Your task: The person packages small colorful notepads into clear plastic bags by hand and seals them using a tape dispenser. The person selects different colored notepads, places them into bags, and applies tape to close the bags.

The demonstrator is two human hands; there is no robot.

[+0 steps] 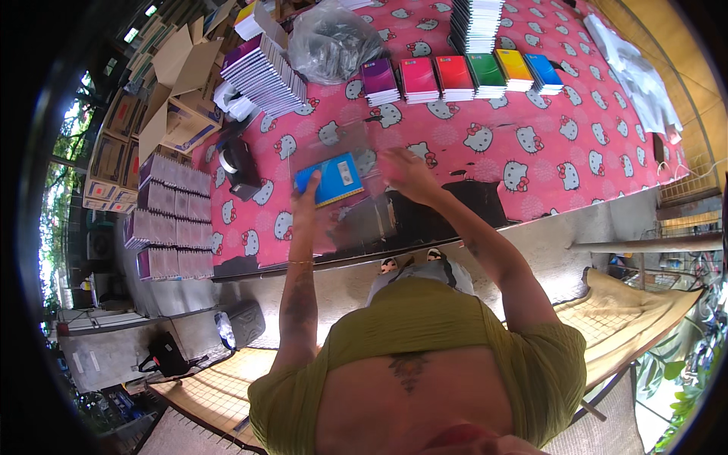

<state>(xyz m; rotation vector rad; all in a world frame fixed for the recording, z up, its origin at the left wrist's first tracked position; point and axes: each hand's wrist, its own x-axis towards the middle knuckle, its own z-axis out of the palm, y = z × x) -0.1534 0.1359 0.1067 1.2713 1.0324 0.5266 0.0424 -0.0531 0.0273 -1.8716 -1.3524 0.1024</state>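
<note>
A blue notebook (pixel 331 180) with a pale label on its cover lies near the front edge of the table. My left hand (pixel 305 199) grips its left side, the thumb on top of the cover. Under and around the notebook spreads a clear plastic sheet or bag (pixel 334 140), its outline hard to make out. To the right of the notebook, apart from it, is my right hand (pixel 412 176), its fingers smeared by motion. A black tape dispenser (pixel 240 168) stands to the left.
Across the pink patterned table (pixel 470 171) runs a row of coloured notebook stacks (pixel 459 80). Purple notebook piles (pixel 265 76), wrapped stacks (pixel 174 220) and cardboard boxes (pixel 189 114) crowd the left. A grey plastic bag (pixel 334 42) lies at the back; white plastic (pixel 633 76) lies far right.
</note>
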